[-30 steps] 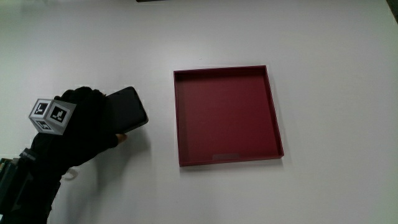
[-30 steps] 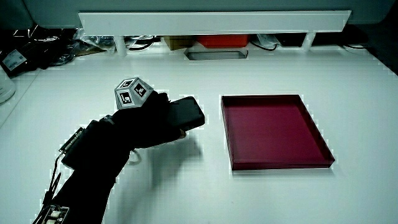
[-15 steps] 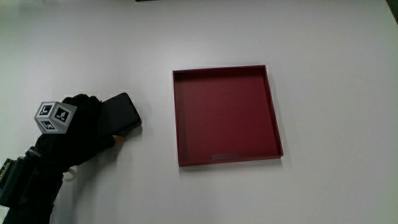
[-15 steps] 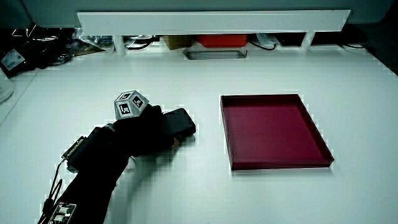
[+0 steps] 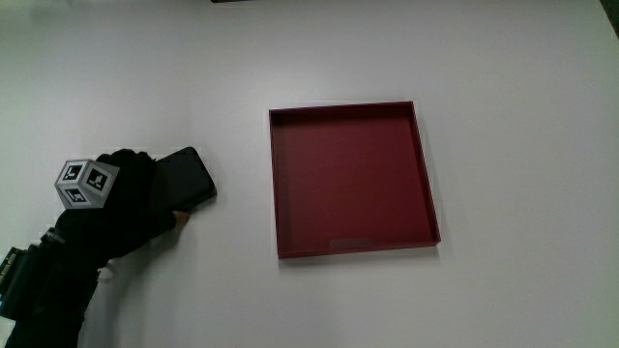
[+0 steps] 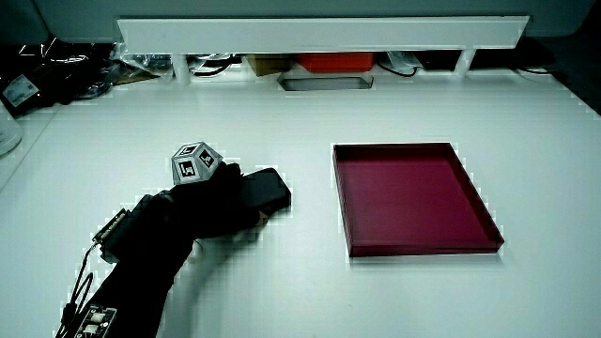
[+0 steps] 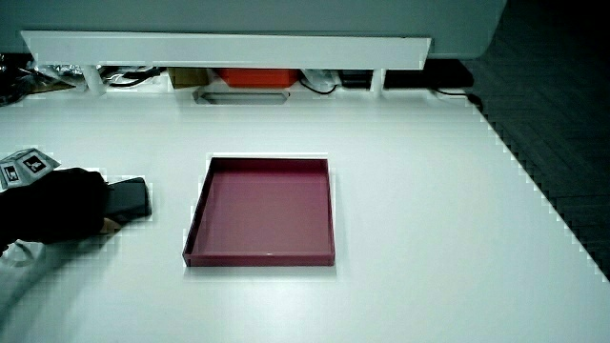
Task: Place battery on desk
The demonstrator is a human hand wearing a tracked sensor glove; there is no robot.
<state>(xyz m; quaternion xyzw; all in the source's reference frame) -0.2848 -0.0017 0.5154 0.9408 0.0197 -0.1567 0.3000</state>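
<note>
A flat black battery [image 5: 186,179] with rounded corners lies low on the white table [image 5: 503,106], beside the dark red tray [image 5: 426,184]. The gloved hand [image 5: 121,203] is shut on the battery's near end, its patterned cube [image 5: 84,182] facing up. In both side views the battery [image 6: 265,188] [image 7: 127,199] pokes out from under the hand [image 6: 202,205] [image 7: 52,205] and rests at table level. The fingers cover about half of it.
The shallow red tray [image 6: 352,202] [image 7: 195,224] holds nothing. A low white partition [image 6: 319,33] runs along the table's edge farthest from the person, with cables and an orange box [image 6: 333,62] under it. The forearm [image 5: 44,290] reaches in from the person's edge.
The hand has drawn the battery away from the tray and lowered it down to the table surface. The tray has not moved.
</note>
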